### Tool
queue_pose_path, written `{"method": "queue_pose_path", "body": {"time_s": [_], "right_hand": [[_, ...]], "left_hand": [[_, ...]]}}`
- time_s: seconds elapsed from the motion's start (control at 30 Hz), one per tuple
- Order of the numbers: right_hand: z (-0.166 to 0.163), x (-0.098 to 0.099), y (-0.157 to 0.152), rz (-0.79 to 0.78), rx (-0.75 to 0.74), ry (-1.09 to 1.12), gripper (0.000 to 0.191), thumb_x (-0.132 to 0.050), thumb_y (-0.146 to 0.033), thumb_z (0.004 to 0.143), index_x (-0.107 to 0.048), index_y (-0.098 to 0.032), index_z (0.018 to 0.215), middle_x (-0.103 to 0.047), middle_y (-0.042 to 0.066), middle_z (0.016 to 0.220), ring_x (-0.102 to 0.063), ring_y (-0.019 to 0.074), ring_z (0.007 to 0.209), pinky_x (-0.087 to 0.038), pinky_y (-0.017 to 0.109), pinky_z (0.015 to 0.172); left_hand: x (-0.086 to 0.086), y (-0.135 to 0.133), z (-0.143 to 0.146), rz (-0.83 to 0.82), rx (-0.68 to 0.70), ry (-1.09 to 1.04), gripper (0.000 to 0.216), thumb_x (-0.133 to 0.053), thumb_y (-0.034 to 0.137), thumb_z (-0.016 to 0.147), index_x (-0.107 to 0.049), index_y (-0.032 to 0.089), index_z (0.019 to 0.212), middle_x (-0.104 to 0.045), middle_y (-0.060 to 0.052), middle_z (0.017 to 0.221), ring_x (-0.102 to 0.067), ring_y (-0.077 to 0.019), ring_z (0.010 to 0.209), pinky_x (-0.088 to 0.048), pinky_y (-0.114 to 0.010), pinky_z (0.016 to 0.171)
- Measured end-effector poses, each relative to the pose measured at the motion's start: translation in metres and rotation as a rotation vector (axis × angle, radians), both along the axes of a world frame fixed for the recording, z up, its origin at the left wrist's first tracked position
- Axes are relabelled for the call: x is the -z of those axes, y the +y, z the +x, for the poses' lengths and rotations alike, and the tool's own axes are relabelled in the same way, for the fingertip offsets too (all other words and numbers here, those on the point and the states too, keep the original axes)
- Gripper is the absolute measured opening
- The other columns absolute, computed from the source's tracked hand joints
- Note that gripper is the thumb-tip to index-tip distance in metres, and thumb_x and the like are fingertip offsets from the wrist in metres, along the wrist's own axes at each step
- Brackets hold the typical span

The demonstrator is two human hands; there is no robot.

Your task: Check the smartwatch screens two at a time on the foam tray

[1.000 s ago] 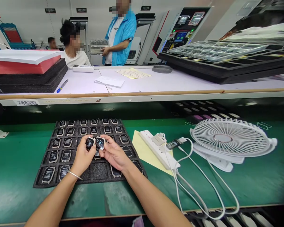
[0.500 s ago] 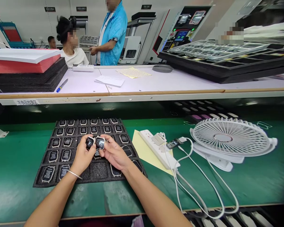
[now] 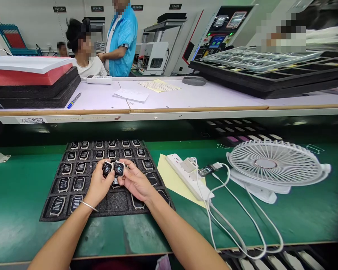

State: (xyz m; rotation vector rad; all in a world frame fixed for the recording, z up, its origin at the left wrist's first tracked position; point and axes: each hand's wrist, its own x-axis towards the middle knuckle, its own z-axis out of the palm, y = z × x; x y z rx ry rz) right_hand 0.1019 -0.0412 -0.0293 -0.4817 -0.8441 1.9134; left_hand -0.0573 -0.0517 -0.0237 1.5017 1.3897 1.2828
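Observation:
My left hand (image 3: 100, 183) grips a smartwatch case (image 3: 107, 169) without a strap, its dark screen facing me. Beside it, my right hand (image 3: 135, 182) pinches a second smartwatch case (image 3: 118, 168) by its edge, and that screen shows a small lit pattern. Both cases are held side by side above a black foam tray (image 3: 112, 204). Rows of similar watch cases (image 3: 64, 184) lie in the tray's pockets, many with white text on their screens. My hands and forearms hide part of the tray.
To the right, a white power strip (image 3: 186, 176) with cables lies on yellow paper (image 3: 165, 170), near a white fan (image 3: 266, 164). A raised shelf (image 3: 163, 103) runs across behind, holding foam stacks and a pen (image 3: 74, 100). Two people are beyond it.
The screen of the watch in my right hand now shows a small pattern instead of a bright glare. Behind the shelf, the person in blue has shifted left. My hands stay nearly still.

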Motion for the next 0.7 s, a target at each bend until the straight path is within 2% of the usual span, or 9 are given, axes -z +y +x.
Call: {"method": "queue_pose_path", "body": {"time_s": [0.5,0.7], "right_hand": [[-0.0007,-0.0013,0.0002,-0.021,-0.003,0.031,0.041,-0.084,-0.037,0.077,-0.064,-0.030,0.111,-0.063,-0.005,0.081,-0.061,0.0099,0.062,-0.046,0.026,0.064],[0.0002,-0.0026,-0.0009,-0.009,-0.001,0.008,0.039,-0.083,-0.038,0.077,-0.063,-0.029,0.109,-0.063,-0.004,0.087,-0.059,0.0095,0.061,-0.045,0.027,0.062]], "left_hand": [[0.0010,0.0008,0.0008,0.017,-0.018,-0.014,0.036,-0.060,0.030,0.082,-0.057,0.019,0.116,-0.065,-0.008,0.112,-0.061,-0.0198,0.094,-0.047,-0.032,0.081],[0.0007,0.0001,-0.0005,0.001,-0.005,0.017,0.034,-0.059,0.029,0.082,-0.058,0.019,0.114,-0.066,-0.007,0.108,-0.060,-0.0185,0.088,-0.046,-0.030,0.073]]}}
